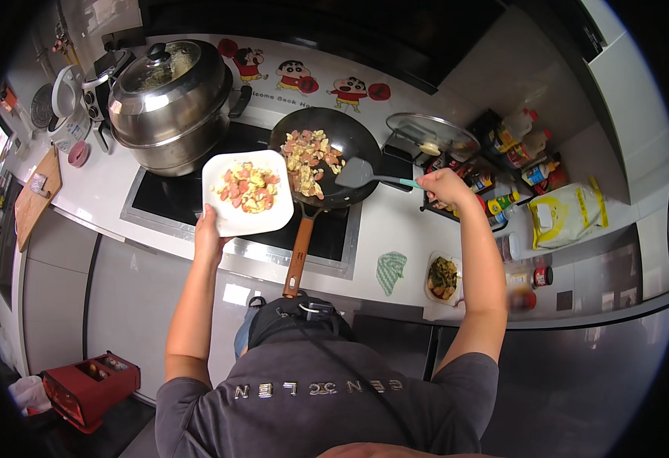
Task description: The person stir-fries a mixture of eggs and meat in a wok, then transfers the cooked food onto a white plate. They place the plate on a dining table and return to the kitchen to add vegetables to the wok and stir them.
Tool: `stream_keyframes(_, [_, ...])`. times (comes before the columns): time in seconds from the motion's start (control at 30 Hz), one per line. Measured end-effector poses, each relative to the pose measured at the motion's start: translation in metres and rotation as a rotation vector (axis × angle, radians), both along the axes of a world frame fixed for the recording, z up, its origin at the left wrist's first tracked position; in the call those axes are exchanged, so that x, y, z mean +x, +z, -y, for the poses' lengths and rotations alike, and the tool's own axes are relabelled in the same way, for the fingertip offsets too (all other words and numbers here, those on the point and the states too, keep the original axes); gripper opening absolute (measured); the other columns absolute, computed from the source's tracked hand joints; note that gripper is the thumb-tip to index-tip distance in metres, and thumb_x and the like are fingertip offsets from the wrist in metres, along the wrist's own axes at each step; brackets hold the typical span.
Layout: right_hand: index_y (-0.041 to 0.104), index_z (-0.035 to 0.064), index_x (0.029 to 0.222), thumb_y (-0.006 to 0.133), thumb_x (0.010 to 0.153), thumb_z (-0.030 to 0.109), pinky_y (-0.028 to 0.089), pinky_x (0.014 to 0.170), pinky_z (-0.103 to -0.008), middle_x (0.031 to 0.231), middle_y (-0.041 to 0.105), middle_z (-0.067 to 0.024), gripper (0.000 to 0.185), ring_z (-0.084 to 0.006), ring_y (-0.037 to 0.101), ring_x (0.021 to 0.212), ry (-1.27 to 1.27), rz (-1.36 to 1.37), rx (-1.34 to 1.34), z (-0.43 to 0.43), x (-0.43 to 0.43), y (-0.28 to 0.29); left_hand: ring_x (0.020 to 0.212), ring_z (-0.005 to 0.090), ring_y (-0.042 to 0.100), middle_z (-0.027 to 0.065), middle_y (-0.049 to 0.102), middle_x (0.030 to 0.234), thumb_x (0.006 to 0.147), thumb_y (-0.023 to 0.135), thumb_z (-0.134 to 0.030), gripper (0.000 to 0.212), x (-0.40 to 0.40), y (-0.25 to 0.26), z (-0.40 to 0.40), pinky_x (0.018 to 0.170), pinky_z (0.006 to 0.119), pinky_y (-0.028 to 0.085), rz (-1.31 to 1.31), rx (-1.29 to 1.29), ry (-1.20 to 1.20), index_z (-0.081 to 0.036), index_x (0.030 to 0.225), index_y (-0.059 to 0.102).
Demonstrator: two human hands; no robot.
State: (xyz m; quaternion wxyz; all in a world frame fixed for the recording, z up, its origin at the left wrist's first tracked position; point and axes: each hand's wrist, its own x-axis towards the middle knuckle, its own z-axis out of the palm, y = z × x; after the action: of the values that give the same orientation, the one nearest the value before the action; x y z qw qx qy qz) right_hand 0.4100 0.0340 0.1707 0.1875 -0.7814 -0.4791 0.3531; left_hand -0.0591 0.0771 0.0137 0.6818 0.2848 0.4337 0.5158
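Observation:
My left hand (210,233) grips the near left corner of a white square plate (223,220), holding it over the cooktop. Scrambled egg with pink sausage slices (248,188) lies on the plate. To its right sits a black frying pan (363,140) with a wooden handle (297,255) pointing towards me. More egg and sausage (310,157) covers the pan's left side. My right hand (446,188) holds the teal-ended handle of a grey spatula (356,173). The spatula's blade is over the right part of the pan; whether it touches the pan is unclear.
A lidded steel steamer pot (168,123) stands left on the black cooktop (163,197). A glass lid (437,134) leans behind a rack of bottles (483,177). A checked cloth (390,272) and a dish of cooked food (443,277) lie right. A cutting board (37,197) overhangs the left counter.

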Motion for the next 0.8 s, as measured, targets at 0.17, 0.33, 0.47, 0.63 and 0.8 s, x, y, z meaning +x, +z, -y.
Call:
stream_keyframes(0.17, [0.065, 0.0024, 0.081, 0.064, 0.081, 0.021, 0.037, 0.043, -0.0266, 0.056, 0.054, 0.0003, 0.019, -0.0089, 0.046, 0.047, 0.233, 0.26, -0.244, -0.046, 0.0, 0.004, 0.087, 0.0234, 0.063, 0.0149, 0.058, 0.105, 0.095, 0.034, -0.042, 0.05, -0.027, -0.002, 0.008, 0.069, 0.033, 0.055, -0.071, -0.013, 0.055, 0.0, 0.121, 0.04])
stream_keyframes(0.33, [0.068, 0.01, 0.093, 0.066, 0.079, 0.024, 0.02, 0.034, -0.0212, 0.056, 0.054, 0.0, 0.02, -0.0054, 0.031, 0.038, 0.097, -0.088, -0.363, -0.067, -0.003, -0.052, 0.072, 0.0185, 0.063, 0.012, 0.06, 0.092, 0.095, 0.033, -0.041, 0.046, -0.03, 0.008, 0.018, 0.056, 0.028, 0.051, -0.099, -0.057, 0.106, 0.0, 0.115, 0.042])
stream_keyframes(0.47, [0.067, 0.0088, 0.09, 0.065, 0.081, 0.027, 0.02, 0.035, -0.0217, 0.055, 0.05, 0.0028, 0.02, -0.005, 0.03, 0.037, -0.058, -0.29, -0.156, -0.069, -0.039, -0.116, 0.07, 0.0167, 0.062, 0.0109, 0.06, 0.089, 0.095, 0.033, -0.042, 0.046, -0.024, 0.019, 0.026, 0.053, 0.026, 0.05, -0.105, -0.108, 0.165, -0.001, 0.113, 0.042])
stream_keyframes(0.63, [0.066, 0.0037, 0.078, 0.064, 0.082, 0.022, 0.023, 0.037, -0.0224, 0.054, 0.05, 0.0037, 0.019, -0.005, 0.032, 0.039, -0.111, -0.306, 0.122, -0.063, -0.058, -0.156, 0.087, 0.0228, 0.064, 0.0143, 0.058, 0.106, 0.095, 0.033, -0.042, 0.051, -0.028, 0.013, 0.031, 0.07, 0.034, 0.056, -0.108, -0.102, 0.134, 0.0, 0.122, 0.04])
stream_keyframes(0.8, [0.067, 0.0037, 0.087, 0.063, 0.083, 0.02, 0.024, 0.039, -0.0199, 0.055, 0.049, 0.0044, 0.017, -0.0038, 0.035, 0.042, -0.209, -0.433, 0.238, -0.056, -0.085, -0.17, 0.087, 0.0226, 0.064, 0.0144, 0.058, 0.107, 0.095, 0.033, -0.042, 0.05, -0.021, 0.008, 0.03, 0.069, 0.034, 0.056, -0.092, -0.115, 0.099, -0.001, 0.123, 0.039])
